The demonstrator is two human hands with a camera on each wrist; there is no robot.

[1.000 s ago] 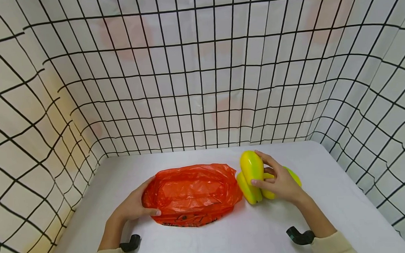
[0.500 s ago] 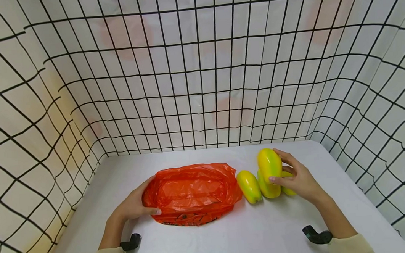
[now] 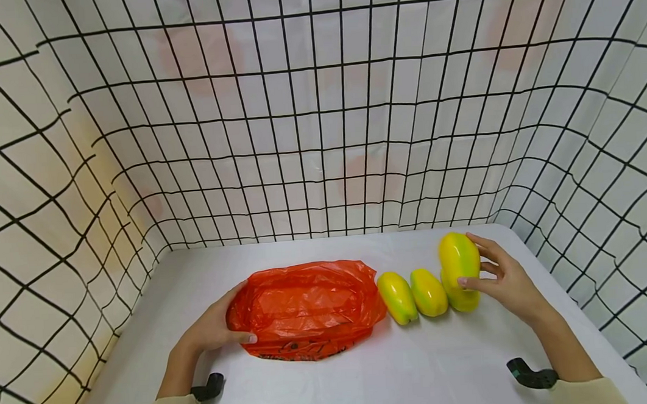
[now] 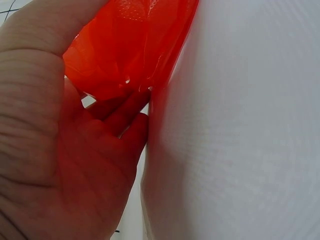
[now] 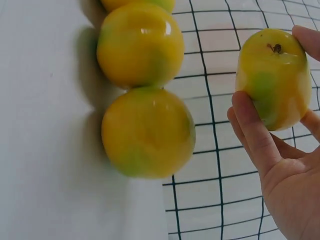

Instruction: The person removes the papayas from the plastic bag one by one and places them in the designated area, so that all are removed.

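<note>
My right hand (image 3: 506, 281) grips a glossy, oval yellow-green fruit (image 3: 458, 257) between thumb and fingers. In the head view it overlaps the rightmost table fruit (image 3: 463, 301). The right wrist view shows the held fruit (image 5: 272, 82) raised, its dark stem spot facing the camera. A middle fruit (image 3: 429, 291) and a left fruit (image 3: 397, 298) lie in the same row. My left hand (image 3: 214, 323) holds the left end of an open red plastic bag (image 3: 309, 343), thumb at the front rim. In the left wrist view some fingers reach behind the bag (image 4: 145, 45).
The white tabletop (image 3: 399, 381) ends at the back and sides against white walls lined with a black grid (image 3: 331, 146). The leftmost fruit lies against the bag's right end. A black wrist device sits at each sleeve.
My right hand has carried its fruit rightward above the row, uncovering the middle fruit and more of the left one. The left hand and bag have stayed in place.
</note>
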